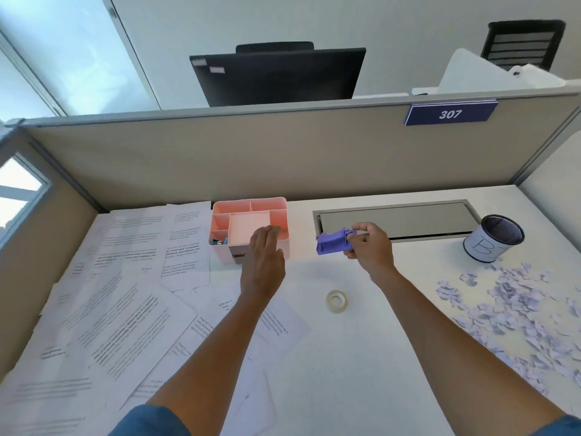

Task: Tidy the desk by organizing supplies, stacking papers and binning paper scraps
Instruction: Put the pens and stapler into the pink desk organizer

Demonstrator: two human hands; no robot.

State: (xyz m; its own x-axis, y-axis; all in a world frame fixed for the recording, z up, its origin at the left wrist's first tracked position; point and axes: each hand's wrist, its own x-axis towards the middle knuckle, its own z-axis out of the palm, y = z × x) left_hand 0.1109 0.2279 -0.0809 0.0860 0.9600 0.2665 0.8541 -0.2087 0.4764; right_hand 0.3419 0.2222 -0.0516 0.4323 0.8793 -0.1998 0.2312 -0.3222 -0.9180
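Bare white bench [361, 357] runs down the middle and lower right of the frame, with only a tape roll [336, 301] on it. Printed papers [125, 309] overlap across the left half up to the partition; lilac paper scraps [515, 309] crowd the right edge below a mesh bin [493, 239]. The right hand [371, 243], centre right, pinches a purple stapler [333, 243], grip curled round one end. The left hand [264, 256], fingers straight and relaxed, rests at the front of the pink compartmented organizer [250, 225], centre frame.
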